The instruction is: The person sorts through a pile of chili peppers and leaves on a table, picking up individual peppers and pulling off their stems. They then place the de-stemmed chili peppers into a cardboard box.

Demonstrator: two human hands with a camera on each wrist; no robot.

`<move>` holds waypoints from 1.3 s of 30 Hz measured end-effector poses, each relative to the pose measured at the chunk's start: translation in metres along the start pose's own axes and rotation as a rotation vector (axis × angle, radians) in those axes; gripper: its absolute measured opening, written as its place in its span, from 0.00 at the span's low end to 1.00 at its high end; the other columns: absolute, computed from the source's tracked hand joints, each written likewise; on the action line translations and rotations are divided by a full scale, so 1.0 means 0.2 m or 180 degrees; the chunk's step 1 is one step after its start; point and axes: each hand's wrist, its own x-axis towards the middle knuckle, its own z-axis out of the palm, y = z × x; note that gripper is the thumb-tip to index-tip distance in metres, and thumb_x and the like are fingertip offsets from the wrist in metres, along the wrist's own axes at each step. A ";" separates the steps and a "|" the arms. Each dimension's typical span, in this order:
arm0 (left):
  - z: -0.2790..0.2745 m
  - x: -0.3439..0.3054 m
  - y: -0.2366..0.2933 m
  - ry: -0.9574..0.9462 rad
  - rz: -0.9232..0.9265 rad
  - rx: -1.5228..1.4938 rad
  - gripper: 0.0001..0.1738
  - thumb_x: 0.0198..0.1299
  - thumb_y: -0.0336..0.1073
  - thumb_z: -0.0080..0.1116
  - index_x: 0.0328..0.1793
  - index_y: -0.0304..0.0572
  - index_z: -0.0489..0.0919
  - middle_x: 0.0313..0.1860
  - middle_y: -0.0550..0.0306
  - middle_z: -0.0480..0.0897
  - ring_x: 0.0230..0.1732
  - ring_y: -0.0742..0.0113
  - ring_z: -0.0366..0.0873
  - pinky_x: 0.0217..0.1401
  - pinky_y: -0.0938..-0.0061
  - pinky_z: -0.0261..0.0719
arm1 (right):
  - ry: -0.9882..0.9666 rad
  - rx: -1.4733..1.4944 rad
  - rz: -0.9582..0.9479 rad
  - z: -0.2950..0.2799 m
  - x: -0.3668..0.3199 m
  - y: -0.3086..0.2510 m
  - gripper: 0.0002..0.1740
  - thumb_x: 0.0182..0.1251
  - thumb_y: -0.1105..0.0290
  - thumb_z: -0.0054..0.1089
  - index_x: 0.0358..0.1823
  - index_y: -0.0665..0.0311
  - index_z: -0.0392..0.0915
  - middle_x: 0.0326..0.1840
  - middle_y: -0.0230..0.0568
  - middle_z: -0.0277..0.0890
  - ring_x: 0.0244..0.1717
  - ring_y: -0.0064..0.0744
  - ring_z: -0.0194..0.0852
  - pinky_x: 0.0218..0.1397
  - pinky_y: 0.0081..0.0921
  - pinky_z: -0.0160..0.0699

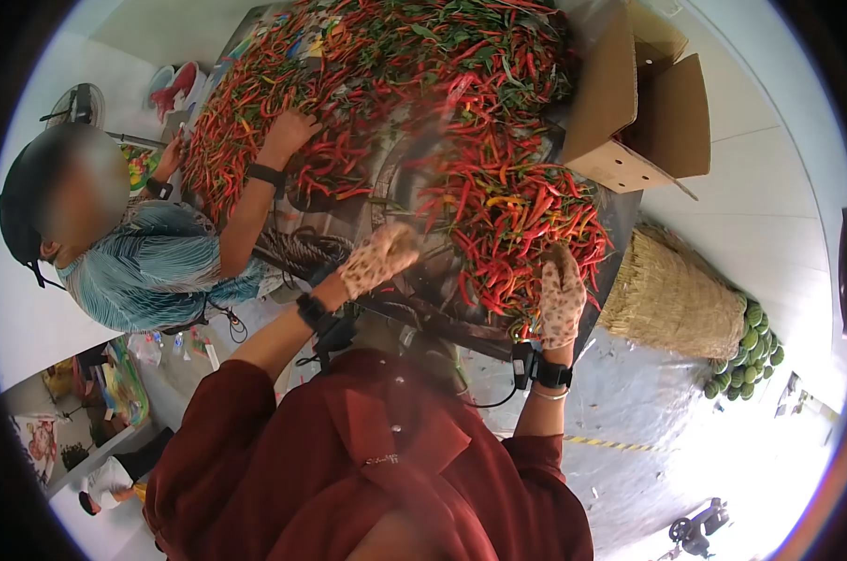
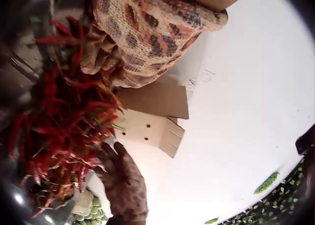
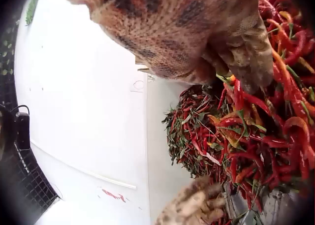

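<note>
A patterned cloth glove covers each hand. My left hand hangs over the table's near edge, left of the near heap of red chili peppers; its fingers are loosely curled, with no pepper showing in them. In the left wrist view its curled gloved fingers overlap the peppers. My right hand is at the right front of that heap, fingers reaching into it. The right wrist view shows its fingertips touching the peppers, beside a pepper with a yellowish end.
Across the table, another person reaches into a larger spread of peppers. An open cardboard box stands at the right back. A woven sack and green produce sit on the floor at right.
</note>
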 end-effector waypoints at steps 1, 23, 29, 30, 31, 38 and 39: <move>0.00 -0.06 -0.03 -0.0371 -0.0662 -0.0658 0.27 0.55 0.36 0.64 0.61 0.45 0.69 0.53 0.54 0.75 0.57 0.59 0.73 0.60 0.68 0.75 | -0.0010 0.0000 0.0003 0.00 -0.02 0.03 0.20 0.70 0.69 0.51 0.60 0.69 0.72 0.51 0.43 0.79 0.49 0.29 0.77 0.52 0.23 0.76; 0.10 0.06 -0.09 -0.0523 0.1520 0.2899 0.13 0.61 0.35 0.54 0.51 0.46 0.80 0.52 0.56 0.75 0.54 0.54 0.73 0.57 0.66 0.73 | -0.2644 -0.1027 -0.0754 0.30 -0.23 0.34 0.20 0.66 0.61 0.49 0.52 0.66 0.77 0.47 0.52 0.79 0.50 0.51 0.76 0.53 0.36 0.75; 0.10 0.19 0.10 0.0502 0.1203 0.1338 0.17 0.65 0.43 0.53 0.55 0.42 0.77 0.50 0.48 0.77 0.52 0.52 0.76 0.54 0.61 0.75 | -0.2201 -0.1281 0.0029 0.27 -0.27 0.30 0.23 0.66 0.62 0.50 0.60 0.62 0.72 0.50 0.55 0.77 0.52 0.54 0.75 0.56 0.38 0.73; 0.11 0.21 0.11 0.0654 0.1313 0.1385 0.17 0.65 0.40 0.53 0.57 0.43 0.76 0.48 0.48 0.78 0.52 0.51 0.75 0.55 0.60 0.74 | -0.2004 -0.1393 0.0104 0.26 -0.28 0.27 0.24 0.65 0.62 0.50 0.62 0.61 0.70 0.50 0.55 0.77 0.52 0.54 0.75 0.56 0.39 0.73; 0.12 0.23 0.12 0.0601 0.1363 0.1359 0.17 0.65 0.40 0.53 0.57 0.43 0.76 0.48 0.48 0.78 0.52 0.51 0.75 0.55 0.60 0.74 | -0.1949 -0.1421 0.0151 0.24 -0.28 0.24 0.24 0.65 0.62 0.50 0.62 0.61 0.70 0.50 0.55 0.77 0.52 0.54 0.75 0.56 0.39 0.73; 0.14 0.25 0.17 0.0373 0.1054 0.1265 0.19 0.65 0.38 0.52 0.60 0.41 0.74 0.53 0.46 0.77 0.57 0.48 0.72 0.61 0.60 0.70 | -0.1941 -0.1640 -0.0008 0.11 -0.33 0.29 0.22 0.65 0.62 0.52 0.59 0.61 0.73 0.50 0.53 0.78 0.51 0.54 0.76 0.55 0.38 0.74; 0.14 0.24 0.18 0.0327 0.0929 0.1248 0.20 0.65 0.38 0.52 0.62 0.42 0.73 0.56 0.46 0.75 0.58 0.48 0.71 0.63 0.59 0.68 | -0.2020 -0.1342 0.0137 0.09 -0.34 0.30 0.21 0.65 0.62 0.52 0.58 0.61 0.73 0.50 0.53 0.78 0.52 0.53 0.75 0.55 0.38 0.74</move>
